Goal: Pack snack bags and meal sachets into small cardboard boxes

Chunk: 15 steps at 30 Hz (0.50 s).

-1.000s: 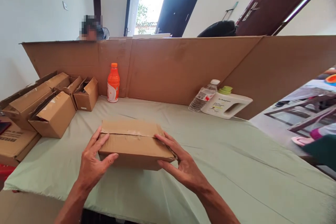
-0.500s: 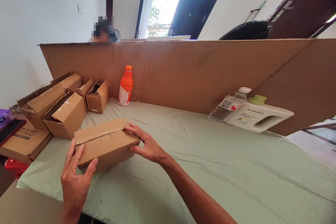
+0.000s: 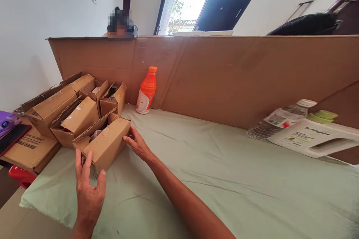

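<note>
A small open-topped cardboard box [image 3: 112,140] stands on the green cloth, between my two hands. Something dark and reddish shows inside it, too shaded to name. My left hand [image 3: 89,190] is at its near left end, fingers spread against the corner and thumb low by the front side. At the opposite end, my right hand [image 3: 137,143] has its thumb on the front side and its fingers round the corner. Directly behind the held box are more open cardboard boxes, among them one with a taped flap [image 3: 81,115] and a smaller one [image 3: 113,99].
An orange bottle [image 3: 147,89] stands by the cardboard partition [image 3: 224,78]. On the right, a clear plastic bottle [image 3: 283,119] leans beside a white jug [image 3: 308,136]. A flat carton [image 3: 30,149] lies at the left edge. Beyond the partition is a person's head.
The box has swung round and moved left, up against the other boxes, and its open top now shows. Both hands went with it. The camera view has turned left and down a little.
</note>
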### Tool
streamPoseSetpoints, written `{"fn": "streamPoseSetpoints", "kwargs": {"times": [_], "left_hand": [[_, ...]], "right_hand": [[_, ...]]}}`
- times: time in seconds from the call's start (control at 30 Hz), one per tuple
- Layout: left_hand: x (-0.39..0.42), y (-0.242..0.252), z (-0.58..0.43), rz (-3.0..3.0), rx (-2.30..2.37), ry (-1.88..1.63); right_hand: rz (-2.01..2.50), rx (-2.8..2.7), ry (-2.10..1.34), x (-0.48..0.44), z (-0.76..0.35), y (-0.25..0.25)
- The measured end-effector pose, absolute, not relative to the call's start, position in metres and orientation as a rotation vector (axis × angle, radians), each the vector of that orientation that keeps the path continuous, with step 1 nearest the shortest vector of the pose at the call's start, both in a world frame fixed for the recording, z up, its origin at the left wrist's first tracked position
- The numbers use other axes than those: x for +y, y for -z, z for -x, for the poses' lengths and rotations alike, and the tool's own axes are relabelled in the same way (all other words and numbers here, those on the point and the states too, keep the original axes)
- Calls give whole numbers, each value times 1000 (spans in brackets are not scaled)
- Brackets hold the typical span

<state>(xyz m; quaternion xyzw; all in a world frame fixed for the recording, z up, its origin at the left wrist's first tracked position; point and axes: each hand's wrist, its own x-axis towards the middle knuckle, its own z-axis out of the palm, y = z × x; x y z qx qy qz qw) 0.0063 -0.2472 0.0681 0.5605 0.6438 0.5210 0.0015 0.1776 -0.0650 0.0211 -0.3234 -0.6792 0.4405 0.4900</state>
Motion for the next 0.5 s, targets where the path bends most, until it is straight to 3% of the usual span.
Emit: {"fn": "streamPoseSetpoints", "kwargs": {"times": [0.5], "left_hand": [[-213, -46, -4, -1722, 1827, -1610]], "right_hand": [[909, -1783, -723, -39, -110, 53]]}}
